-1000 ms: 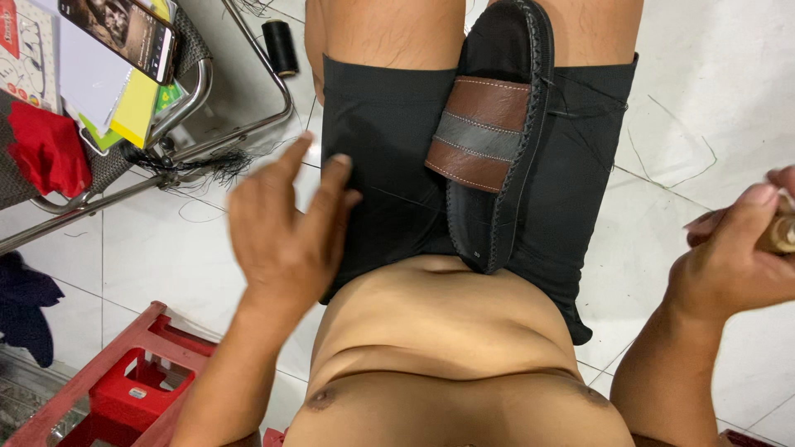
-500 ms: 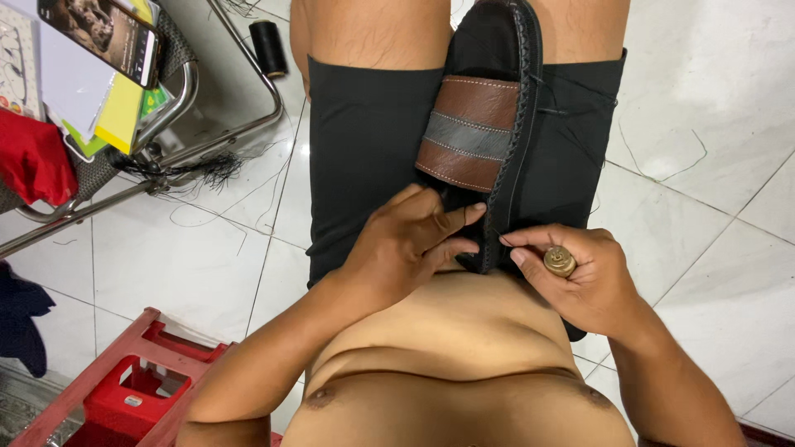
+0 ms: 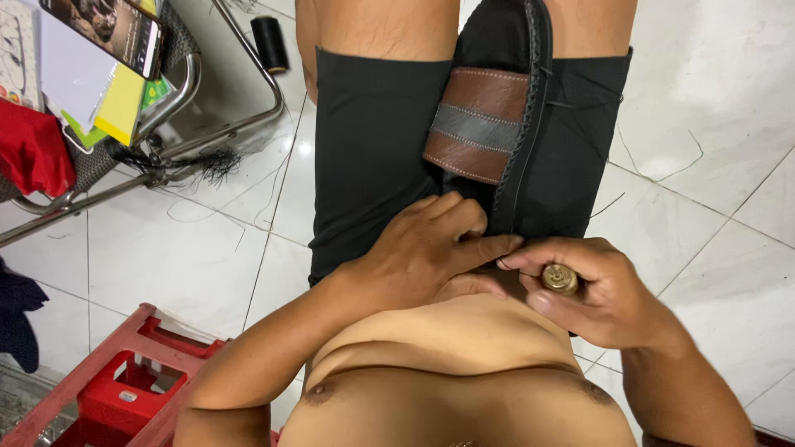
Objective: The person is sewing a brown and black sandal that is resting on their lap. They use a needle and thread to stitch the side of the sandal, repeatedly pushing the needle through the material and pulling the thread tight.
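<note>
Fingers of left hand (image 3: 422,252) pinch sandal (image 3: 497,124) heel.

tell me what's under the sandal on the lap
The sandal lies on black shorts between the thighs. Its heel end is hidden by the left hand and right hand, so what's beneath there can't be seen.

Left hand (image 3: 422,252) reaches across, fingers pinched together; right hand (image 3: 592,290) meets it fingertip to fingertip, fist curled, both forearms bent inward.
</note>
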